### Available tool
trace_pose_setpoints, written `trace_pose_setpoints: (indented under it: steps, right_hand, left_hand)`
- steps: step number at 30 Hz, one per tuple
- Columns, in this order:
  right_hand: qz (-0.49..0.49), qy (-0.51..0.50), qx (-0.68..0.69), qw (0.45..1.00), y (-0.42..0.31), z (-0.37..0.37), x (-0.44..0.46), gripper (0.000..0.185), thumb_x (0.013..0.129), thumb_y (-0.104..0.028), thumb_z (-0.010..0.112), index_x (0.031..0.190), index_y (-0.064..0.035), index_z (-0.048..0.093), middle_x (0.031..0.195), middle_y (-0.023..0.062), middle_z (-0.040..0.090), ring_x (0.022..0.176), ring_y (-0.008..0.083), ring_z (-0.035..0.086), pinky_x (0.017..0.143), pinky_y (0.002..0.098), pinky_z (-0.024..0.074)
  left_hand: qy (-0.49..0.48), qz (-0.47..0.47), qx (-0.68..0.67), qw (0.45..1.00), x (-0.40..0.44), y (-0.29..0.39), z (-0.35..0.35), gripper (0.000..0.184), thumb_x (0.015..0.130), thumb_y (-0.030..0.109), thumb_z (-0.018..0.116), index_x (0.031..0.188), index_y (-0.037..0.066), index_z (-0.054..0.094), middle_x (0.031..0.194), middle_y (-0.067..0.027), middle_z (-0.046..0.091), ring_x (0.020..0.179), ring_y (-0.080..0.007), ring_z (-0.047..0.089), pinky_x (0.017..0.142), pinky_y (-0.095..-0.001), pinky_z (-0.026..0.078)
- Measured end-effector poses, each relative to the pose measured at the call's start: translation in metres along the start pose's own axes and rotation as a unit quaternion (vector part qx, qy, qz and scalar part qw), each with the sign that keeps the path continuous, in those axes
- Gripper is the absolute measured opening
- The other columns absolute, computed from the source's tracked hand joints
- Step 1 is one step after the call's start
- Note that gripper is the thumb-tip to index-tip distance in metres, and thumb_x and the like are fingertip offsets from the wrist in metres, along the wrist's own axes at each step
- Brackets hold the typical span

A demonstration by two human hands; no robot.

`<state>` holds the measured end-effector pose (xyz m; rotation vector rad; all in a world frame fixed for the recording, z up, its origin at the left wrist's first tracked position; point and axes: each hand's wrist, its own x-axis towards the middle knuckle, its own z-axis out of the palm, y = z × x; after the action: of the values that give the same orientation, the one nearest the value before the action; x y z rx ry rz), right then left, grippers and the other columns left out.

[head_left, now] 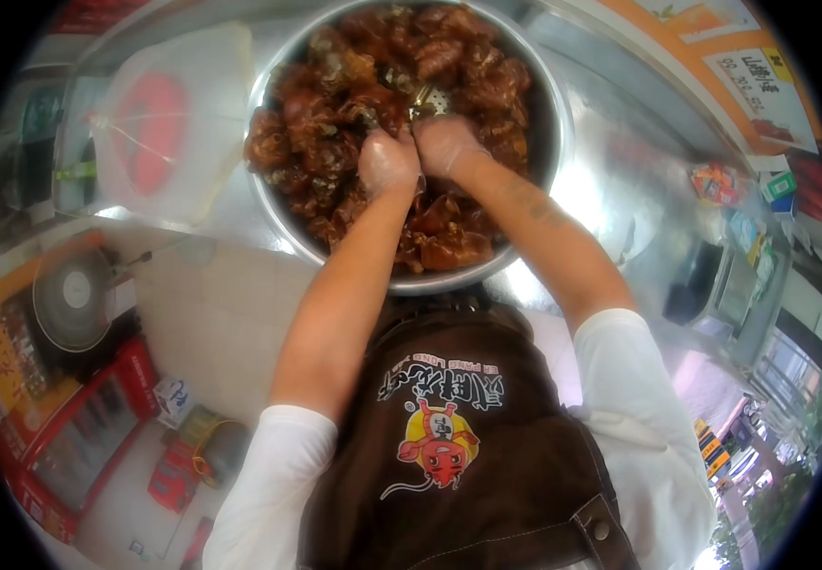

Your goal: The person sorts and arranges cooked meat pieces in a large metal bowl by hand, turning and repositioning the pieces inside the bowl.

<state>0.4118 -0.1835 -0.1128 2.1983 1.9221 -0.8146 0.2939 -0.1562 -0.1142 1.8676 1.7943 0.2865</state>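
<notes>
A large round metal basin (552, 142) is heaped with glossy brown pieces of cooked meat (454, 249). Both of my hands are inside it, in clear thin plastic gloves, with their wrists close together. My left hand (389, 163) is closed near the middle of the heap, and its fingertips are turned away from view. Close beside it, my right hand (449, 145) has its fingers curled down among the meat. What either hand grips is hidden. Just beyond my right hand, a perforated metal piece (434, 99) shows between the meat pieces.
The basin rests on a shiny metal counter (611, 180). Left of it lies a translucent plastic sheet (211, 104) over something red. Small colourful packets (717, 183) lie at the right. Below left are a round pan-like lid (74, 294) and a red-framed cabinet (83, 446).
</notes>
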Motion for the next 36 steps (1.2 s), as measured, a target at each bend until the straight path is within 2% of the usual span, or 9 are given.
trace_pose_setpoints:
  steps: [8, 11, 17, 19, 26, 29, 31, 33, 36]
  right_hand:
    - [0.04, 0.051, -0.004, 0.998, -0.002, 0.014, 0.0, 0.038, 0.095, -0.031, 0.064, 0.123, -0.0071, 0.073, 0.124, 0.0175, 0.075, 0.114, 0.0338, 0.073, 0.098, 0.045, 0.0569]
    - [0.01, -0.017, 0.042, 0.999, 0.008, -0.007, -0.012, 0.044, 0.091, -0.032, 0.067, 0.128, -0.0071, 0.071, 0.126, 0.0178, 0.075, 0.116, 0.0352, 0.072, 0.101, 0.046, 0.056]
    - [-0.062, 0.077, 0.133, 0.986, 0.044, 0.013, -0.019, 0.06, 0.083, -0.038, 0.079, 0.135, -0.0114, 0.07, 0.129, 0.02, 0.072, 0.12, 0.0385, 0.068, 0.102, 0.0475, 0.0543]
    - [-0.071, 0.078, 0.129, 0.986, 0.048, 0.013, -0.021, 0.078, 0.079, -0.039, 0.081, 0.148, -0.0105, 0.061, 0.136, 0.0218, 0.068, 0.125, 0.0399, 0.065, 0.108, 0.0467, 0.0523]
    - [-0.107, 0.127, 0.25, 0.954, 0.06, 0.016, -0.036, 0.074, 0.077, -0.026, 0.084, 0.145, -0.0076, 0.061, 0.131, 0.0216, 0.067, 0.125, 0.0388, 0.064, 0.11, 0.045, 0.0521]
    - [-0.132, 0.19, 0.355, 0.906, 0.067, 0.023, -0.043, 0.07, 0.081, -0.012, 0.086, 0.145, -0.0075, 0.06, 0.13, 0.0163, 0.07, 0.121, 0.0301, 0.068, 0.108, 0.0392, 0.0543]
    - [-0.062, 0.182, 0.624, 0.757, 0.068, 0.024, -0.048, 0.067, 0.085, -0.005, 0.086, 0.146, -0.0067, 0.059, 0.131, 0.0109, 0.071, 0.118, 0.0212, 0.068, 0.105, 0.0335, 0.0548]
    - [-0.04, 0.2, 0.663, 0.72, 0.069, 0.017, -0.051, 0.066, 0.086, -0.004, 0.086, 0.146, -0.0048, 0.058, 0.131, 0.0098, 0.071, 0.117, 0.019, 0.068, 0.104, 0.0321, 0.0549]
    - [0.009, 0.233, 0.723, 0.651, 0.066, -0.005, -0.065, 0.065, 0.088, -0.007, 0.086, 0.145, 0.0025, 0.056, 0.128, 0.0111, 0.073, 0.117, 0.0184, 0.068, 0.106, 0.0329, 0.0529]
  left_hand:
    - [0.022, -0.017, -0.006, 1.0, 0.0, -0.001, 0.003, 0.05, 0.094, 0.041, 0.076, 0.106, -0.007, 0.07, 0.099, -0.0291, 0.075, 0.095, -0.0474, 0.075, 0.084, -0.0532, 0.06]
    - [0.02, -0.031, -0.015, 0.999, 0.003, 0.002, 0.001, 0.05, 0.094, 0.042, 0.076, 0.107, -0.006, 0.07, 0.101, -0.0288, 0.076, 0.096, -0.0469, 0.075, 0.085, -0.0532, 0.06]
    - [0.015, -0.095, -0.065, 0.993, 0.012, 0.009, -0.001, 0.054, 0.092, 0.044, 0.08, 0.103, -0.008, 0.071, 0.105, -0.0297, 0.076, 0.099, -0.046, 0.074, 0.089, -0.0529, 0.058]
    - [0.015, -0.117, -0.089, 0.989, 0.016, 0.009, 0.0, 0.056, 0.091, 0.045, 0.081, 0.1, -0.009, 0.072, 0.105, -0.0296, 0.076, 0.1, -0.0448, 0.074, 0.089, -0.052, 0.058]
    - [0.008, -0.19, -0.239, 0.952, 0.033, 0.005, 0.016, 0.047, 0.089, 0.03, 0.085, 0.104, -0.012, 0.071, 0.111, -0.0332, 0.075, 0.103, -0.046, 0.075, 0.092, -0.0497, 0.057]
    - [-0.009, -0.214, -0.302, 0.929, 0.024, 0.018, 0.007, 0.045, 0.089, 0.025, 0.086, 0.107, -0.013, 0.069, 0.112, -0.0339, 0.074, 0.106, -0.046, 0.074, 0.094, -0.049, 0.057]
    - [-0.012, -0.222, -0.325, 0.919, 0.019, 0.018, 0.009, 0.045, 0.089, 0.023, 0.086, 0.109, -0.013, 0.068, 0.114, -0.0342, 0.074, 0.108, -0.0462, 0.073, 0.096, -0.0487, 0.056]
    - [0.01, -0.152, -0.212, 0.965, 0.016, 0.013, 0.015, 0.048, 0.092, 0.022, 0.084, 0.117, -0.014, 0.063, 0.119, -0.035, 0.072, 0.112, -0.0462, 0.072, 0.098, -0.0486, 0.056]
    - [0.015, -0.16, -0.225, 0.961, 0.008, 0.015, 0.016, 0.05, 0.094, 0.022, 0.081, 0.121, -0.014, 0.06, 0.12, -0.035, 0.071, 0.113, -0.0472, 0.071, 0.099, -0.0486, 0.056]
